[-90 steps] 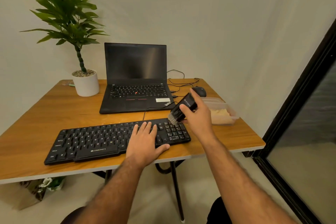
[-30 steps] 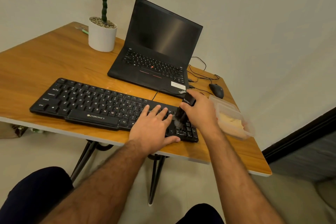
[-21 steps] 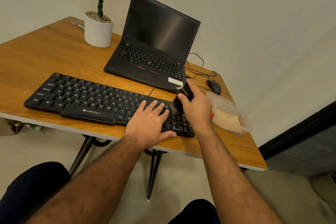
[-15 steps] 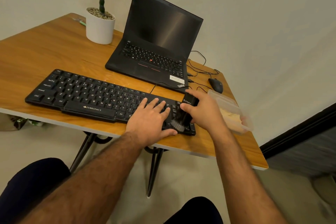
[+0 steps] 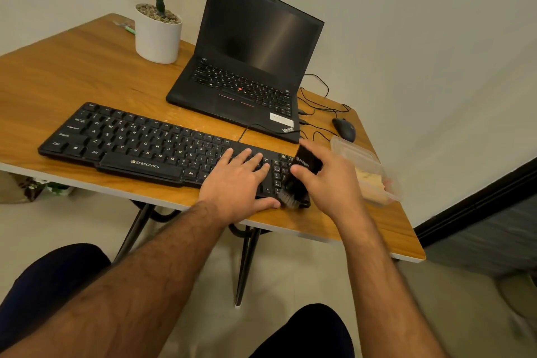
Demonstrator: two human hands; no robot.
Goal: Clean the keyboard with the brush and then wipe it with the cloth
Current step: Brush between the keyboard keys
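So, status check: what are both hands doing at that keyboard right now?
Left hand flat on keyboard, steadying. Right hand grips brush, bristles on the number pad. Cloth not clearly seen. Nothing in the way.

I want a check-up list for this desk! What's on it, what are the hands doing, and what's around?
Surface: wooden table, white front edge.
Job's things: black keyboard lies flat; brush has its bristles down on the keyboard's right end. Cloth: perhaps the pale thing inside the clear container; cannot tell.
Clutter: open laptop, screen dark; potted plant; mouse.
Hands: left hand rests flat on the keys; right hand grips the brush.
Cables: black cables beside the laptop.
Surroundings: pale wall, dark door frame at right.
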